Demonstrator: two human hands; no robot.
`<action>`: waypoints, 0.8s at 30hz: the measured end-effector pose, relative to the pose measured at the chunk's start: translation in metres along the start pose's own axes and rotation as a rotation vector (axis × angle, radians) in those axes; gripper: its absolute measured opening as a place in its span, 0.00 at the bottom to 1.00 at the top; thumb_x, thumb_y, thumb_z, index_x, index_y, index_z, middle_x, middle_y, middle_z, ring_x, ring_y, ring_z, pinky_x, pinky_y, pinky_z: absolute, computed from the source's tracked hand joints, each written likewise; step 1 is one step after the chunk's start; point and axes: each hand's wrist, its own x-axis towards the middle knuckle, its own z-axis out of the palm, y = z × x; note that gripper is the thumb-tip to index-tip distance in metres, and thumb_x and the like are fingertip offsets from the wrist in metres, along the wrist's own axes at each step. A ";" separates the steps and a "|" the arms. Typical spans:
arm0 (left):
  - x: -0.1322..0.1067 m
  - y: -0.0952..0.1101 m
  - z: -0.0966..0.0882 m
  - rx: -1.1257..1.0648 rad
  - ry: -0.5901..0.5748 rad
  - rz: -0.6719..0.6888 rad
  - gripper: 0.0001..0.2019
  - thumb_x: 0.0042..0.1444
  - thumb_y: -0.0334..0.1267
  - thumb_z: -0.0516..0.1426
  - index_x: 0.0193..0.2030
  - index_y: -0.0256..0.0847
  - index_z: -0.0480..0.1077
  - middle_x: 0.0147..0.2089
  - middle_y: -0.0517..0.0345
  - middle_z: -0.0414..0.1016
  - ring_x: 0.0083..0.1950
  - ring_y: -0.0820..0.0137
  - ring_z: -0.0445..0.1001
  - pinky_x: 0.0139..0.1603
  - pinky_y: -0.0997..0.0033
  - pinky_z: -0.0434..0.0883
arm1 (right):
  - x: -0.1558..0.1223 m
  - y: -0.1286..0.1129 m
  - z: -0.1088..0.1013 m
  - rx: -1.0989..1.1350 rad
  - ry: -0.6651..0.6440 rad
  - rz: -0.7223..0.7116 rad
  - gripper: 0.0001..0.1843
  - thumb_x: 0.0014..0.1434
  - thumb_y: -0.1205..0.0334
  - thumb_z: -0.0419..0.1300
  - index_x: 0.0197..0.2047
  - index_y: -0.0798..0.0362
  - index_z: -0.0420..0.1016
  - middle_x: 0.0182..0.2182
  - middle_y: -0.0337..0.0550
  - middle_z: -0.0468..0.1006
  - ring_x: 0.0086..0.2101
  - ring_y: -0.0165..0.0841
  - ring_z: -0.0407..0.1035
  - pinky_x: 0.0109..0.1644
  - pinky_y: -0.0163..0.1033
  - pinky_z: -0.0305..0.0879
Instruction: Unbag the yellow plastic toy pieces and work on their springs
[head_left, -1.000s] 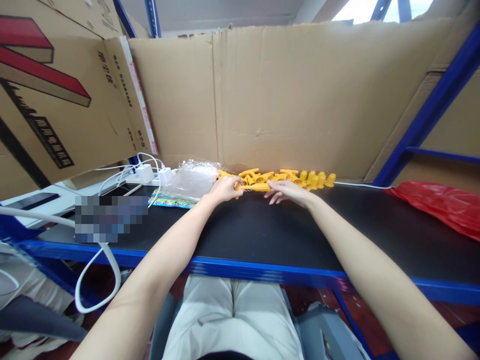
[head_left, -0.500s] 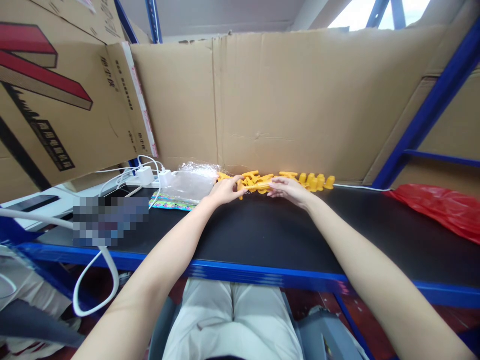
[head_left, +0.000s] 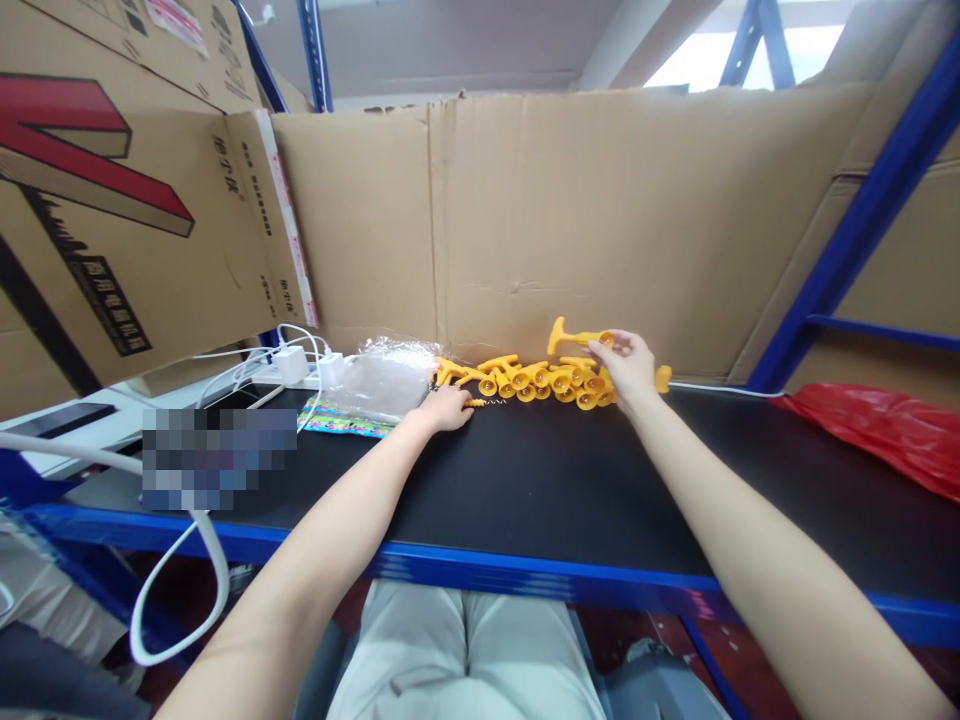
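A row of several yellow plastic T-shaped pieces (head_left: 536, 378) lies on the black shelf top (head_left: 570, 470) against the cardboard back wall. My right hand (head_left: 628, 368) holds one yellow T-shaped piece (head_left: 574, 337) raised a little above the row, pinched by its round end. My left hand (head_left: 447, 408) rests on the shelf at the row's left end, fingers closed on a small orange piece with a thin spring (head_left: 481, 402) sticking out to the right.
A clear plastic bag (head_left: 381, 372) over a colourful sheet lies left of the row. White chargers and cables (head_left: 289, 360) sit further left. A red plastic bag (head_left: 885, 425) lies at the right. Cardboard walls (head_left: 600, 210) and blue rack posts (head_left: 862, 215) enclose the shelf.
My right hand has lifted one yellow piece up and to the right, off the row. My left hand has dropped to the shelf surface with a small sprung piece.
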 end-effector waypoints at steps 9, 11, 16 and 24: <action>0.001 0.002 0.000 0.042 -0.007 0.023 0.16 0.61 0.37 0.48 0.49 0.36 0.72 0.50 0.44 0.75 0.54 0.58 0.71 0.55 0.60 0.67 | 0.007 0.013 0.024 -0.475 -0.243 -0.359 0.18 0.50 0.62 0.60 0.45 0.52 0.66 0.47 0.50 0.72 0.44 0.39 0.70 0.50 0.47 0.68; 0.001 0.002 -0.001 0.046 -0.014 0.017 0.16 0.61 0.38 0.48 0.48 0.37 0.73 0.50 0.45 0.75 0.53 0.59 0.71 0.54 0.61 0.68 | 0.004 0.015 0.024 -0.630 -0.288 -0.478 0.16 0.53 0.63 0.58 0.47 0.53 0.66 0.47 0.52 0.72 0.47 0.41 0.69 0.51 0.48 0.66; -0.001 0.004 -0.003 0.053 -0.014 0.036 0.15 0.61 0.37 0.48 0.47 0.35 0.72 0.49 0.44 0.75 0.52 0.59 0.72 0.54 0.62 0.68 | -0.008 0.020 0.013 -0.970 -0.480 -0.576 0.18 0.59 0.64 0.51 0.53 0.52 0.65 0.51 0.53 0.69 0.47 0.44 0.69 0.48 0.48 0.67; -0.001 0.005 -0.004 0.074 -0.019 0.031 0.15 0.61 0.38 0.48 0.47 0.37 0.72 0.49 0.46 0.75 0.52 0.61 0.72 0.53 0.64 0.68 | 0.001 0.028 0.004 -1.208 -0.580 -0.349 0.26 0.60 0.56 0.55 0.60 0.53 0.65 0.52 0.54 0.73 0.51 0.46 0.69 0.52 0.49 0.65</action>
